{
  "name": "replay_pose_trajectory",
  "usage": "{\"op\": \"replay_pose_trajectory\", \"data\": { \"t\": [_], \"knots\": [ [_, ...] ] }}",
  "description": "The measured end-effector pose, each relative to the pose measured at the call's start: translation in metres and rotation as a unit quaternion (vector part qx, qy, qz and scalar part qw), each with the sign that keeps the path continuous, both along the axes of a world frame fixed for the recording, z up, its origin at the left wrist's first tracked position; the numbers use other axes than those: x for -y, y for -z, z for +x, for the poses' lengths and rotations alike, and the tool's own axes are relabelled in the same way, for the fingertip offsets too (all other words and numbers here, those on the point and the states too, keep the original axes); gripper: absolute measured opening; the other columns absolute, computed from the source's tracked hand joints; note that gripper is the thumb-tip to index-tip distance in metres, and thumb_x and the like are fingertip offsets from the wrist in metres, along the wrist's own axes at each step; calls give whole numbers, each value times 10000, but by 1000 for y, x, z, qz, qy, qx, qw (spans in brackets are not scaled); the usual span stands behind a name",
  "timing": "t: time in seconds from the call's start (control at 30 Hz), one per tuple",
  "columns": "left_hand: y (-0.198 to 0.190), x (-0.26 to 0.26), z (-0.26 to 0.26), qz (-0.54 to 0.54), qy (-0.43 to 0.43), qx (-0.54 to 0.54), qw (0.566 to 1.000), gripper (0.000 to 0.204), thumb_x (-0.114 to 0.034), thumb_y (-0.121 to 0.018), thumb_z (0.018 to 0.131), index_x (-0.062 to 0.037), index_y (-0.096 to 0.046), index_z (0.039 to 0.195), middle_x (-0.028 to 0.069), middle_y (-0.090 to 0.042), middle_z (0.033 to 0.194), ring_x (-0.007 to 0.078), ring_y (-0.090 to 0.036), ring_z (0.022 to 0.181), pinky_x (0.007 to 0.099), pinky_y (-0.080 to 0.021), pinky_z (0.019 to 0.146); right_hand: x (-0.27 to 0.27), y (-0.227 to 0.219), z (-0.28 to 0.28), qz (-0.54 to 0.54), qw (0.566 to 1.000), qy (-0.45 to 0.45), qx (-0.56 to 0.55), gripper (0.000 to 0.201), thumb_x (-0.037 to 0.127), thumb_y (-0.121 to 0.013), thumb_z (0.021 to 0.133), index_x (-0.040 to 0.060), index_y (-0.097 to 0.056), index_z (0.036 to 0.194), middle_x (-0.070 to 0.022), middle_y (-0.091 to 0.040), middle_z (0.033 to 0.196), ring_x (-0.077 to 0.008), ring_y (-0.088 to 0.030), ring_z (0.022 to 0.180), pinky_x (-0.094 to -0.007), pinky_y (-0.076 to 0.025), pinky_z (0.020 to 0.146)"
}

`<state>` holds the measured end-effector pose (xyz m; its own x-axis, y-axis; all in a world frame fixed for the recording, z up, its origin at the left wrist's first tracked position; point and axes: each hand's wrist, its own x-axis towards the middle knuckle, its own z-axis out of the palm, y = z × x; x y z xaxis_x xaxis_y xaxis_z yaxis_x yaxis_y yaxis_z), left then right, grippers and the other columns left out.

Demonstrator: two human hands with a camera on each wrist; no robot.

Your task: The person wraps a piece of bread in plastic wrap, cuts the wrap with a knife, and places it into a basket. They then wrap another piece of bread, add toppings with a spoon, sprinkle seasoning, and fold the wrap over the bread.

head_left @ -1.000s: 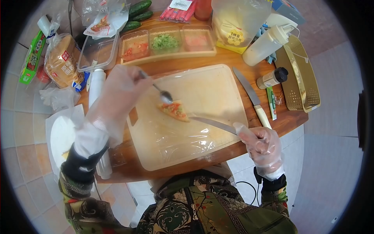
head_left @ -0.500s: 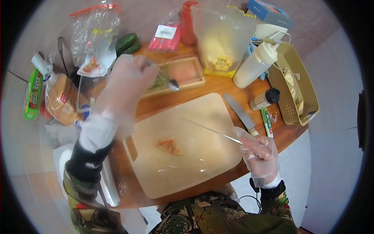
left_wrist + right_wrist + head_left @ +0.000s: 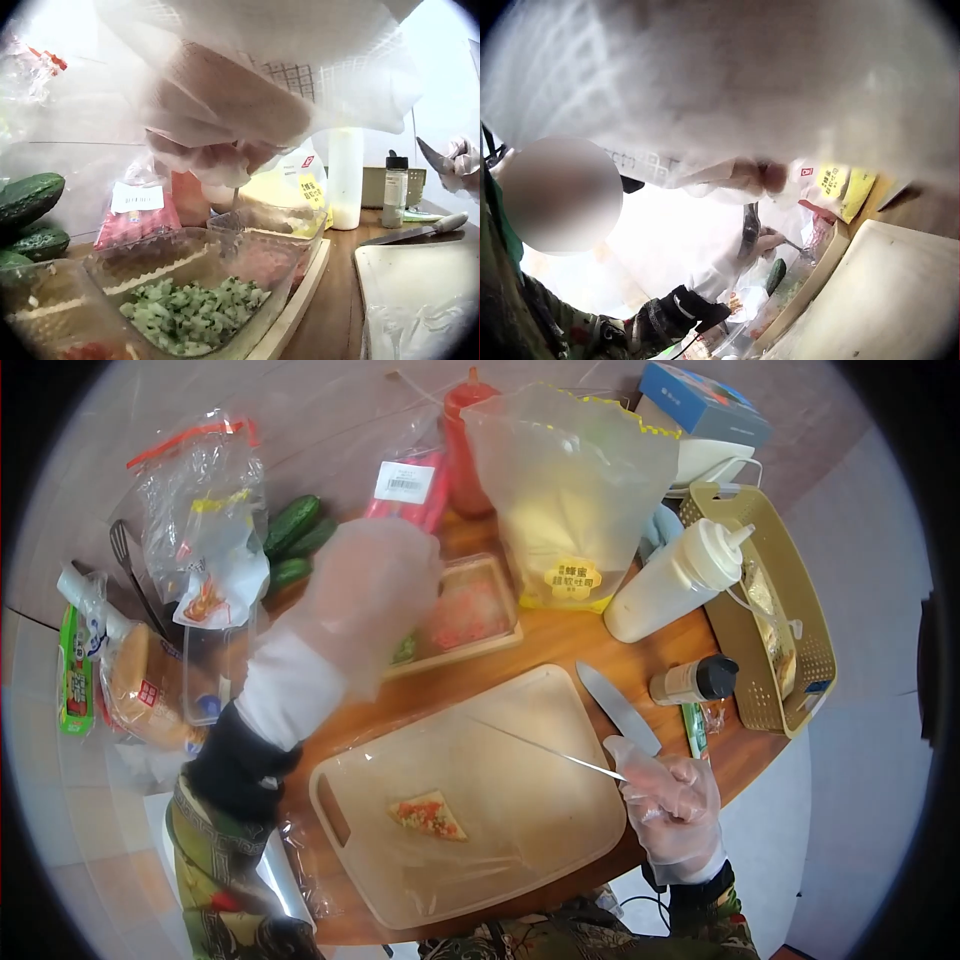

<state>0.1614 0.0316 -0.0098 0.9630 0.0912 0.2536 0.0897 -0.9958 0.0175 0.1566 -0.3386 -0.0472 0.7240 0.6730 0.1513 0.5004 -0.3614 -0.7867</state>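
My gloved left hand (image 3: 370,580) is over the wooden tray (image 3: 455,663) of toppings at the back, gripping a spoon (image 3: 793,245) by its handle. The spoon points down at the compartment of pink diced filling (image 3: 470,610); its bowl is hidden in the left wrist view. Chopped green cucumber (image 3: 195,311) fills the compartment beside it. In my gloved right hand (image 3: 672,810) I hold a knife (image 3: 550,751), its blade reaching left above the cutting board (image 3: 520,860). A triangular bread slice (image 3: 430,816) topped with red and green bits lies on the board's left part.
A second knife (image 3: 615,705) lies along the board's right edge. Behind it stand a white squeeze bottle (image 3: 665,585), a seasoning jar (image 3: 690,680) and a perforated basket (image 3: 800,670). Bagged bread (image 3: 150,685) and whole cucumbers (image 3: 292,525) are at left.
My left hand has moved with the spoon from over the topped bread slice to the pink filling at the back. The knife has lifted off the bread. The head view has tilted upward.
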Motion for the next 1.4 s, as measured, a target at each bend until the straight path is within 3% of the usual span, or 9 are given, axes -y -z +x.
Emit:
{"op": "replay_pose_trajectory", "data": {
  "t": [0.5, 0.67, 0.77, 0.9, 0.97, 1.1, 1.2, 1.27, 1.4],
  "knots": [
    [14, -5, 4, -111, 2, 17, 994, 229, -174, -653, 815, 31, -668, 712, 240, -610, 675, 433, -605, 657, 491, -489, 622, -11, 7, 9, 83, 996, 12, -39, 338, 8, -671, 773, 28, -752, 1101, -86, -670, 790, -203, -632, 642, -301, -475, 583],
    [13, -23, -1, 9, 147, -132, 980, 224, -167, -666, 811, 55, -699, 795, 225, -639, 689, 327, -649, 616, 409, -502, 584, -12, 4, 10, 62, 997, 12, -38, 337, 7, -678, 777, 30, -753, 1104, -83, -668, 793, -203, -630, 643, -297, -475, 588],
    [16, -25, 3, 102, 147, -184, 967, 162, -135, -652, 833, 7, -730, 828, 173, -668, 726, 275, -650, 603, 364, -518, 577, -12, 5, 9, 46, 999, 16, -21, 342, -12, -677, 759, 45, -759, 1086, -88, -673, 799, -210, -635, 654, -306, -480, 586],
    [27, -39, -5, 31, 166, -122, 978, 129, -92, -638, 850, -49, -749, 898, 122, -677, 757, 265, -646, 605, 346, -524, 583, -5, 14, 4, 56, 998, 40, -11, 341, -43, -666, 743, 72, -768, 1048, -83, -676, 823, -215, -627, 665, -320, -482, 586],
    [21, -39, -7, 143, 198, -44, 969, 136, -62, -649, 834, -71, -739, 935, 104, -664, 756, 264, -653, 652, 344, -526, 604, -4, 14, 3, 52, 998, 43, -5, 342, -52, -664, 741, 79, -769, 1038, -78, -676, 832, -215, -624, 668, -322, -484, 588],
    [23, -40, -8, 151, 185, -80, 968, 152, -35, -686, 785, -87, -719, 924, 102, -661, 770, 286, -657, 731, 355, -535, 658, -2, 15, 1, 52, 997, 47, -18, 345, -58, -668, 744, 82, -770, 1043, -73, -672, 836, -212, -626, 669, -310, -487, 600],
    [44, -53, -6, 10, 155, -47, 987, 153, -14, -718, 728, -78, -694, 865, 110, -653, 769, 310, -637, 759, 371, -530, 671, 0, 14, 0, 68, 997, 38, -23, 274, -8, -672, 824, 51, -755, 1079, -93, -687, 856, -176, -627, 679, -284, -485, 617],
    [10, -33, -10, 45, 150, -80, 984, 88, 13, -694, 768, -31, -665, 838, 98, -622, 724, 258, -637, 698, 362, -510, 635, 1, 13, 0, 65, 997, 31, -23, 221, 41, -675, 902, 22, -740, 1113, -112, -703, 877, -143, -623, 682, -265, -481, 631],
    [38, -52, -10, 110, 209, 1, 972, 72, -48, -658, 845, 14, -639, 813, 60, -587, 694, 174, -604, 629, 343, -475, 576, 2, 12, 0, 61, 997, 15, -39, 233, 51, -677, 906, 25, -738, 1129, -130, -725, 902, -151, -630, 674, -269, -487, 626]
  ]
}}
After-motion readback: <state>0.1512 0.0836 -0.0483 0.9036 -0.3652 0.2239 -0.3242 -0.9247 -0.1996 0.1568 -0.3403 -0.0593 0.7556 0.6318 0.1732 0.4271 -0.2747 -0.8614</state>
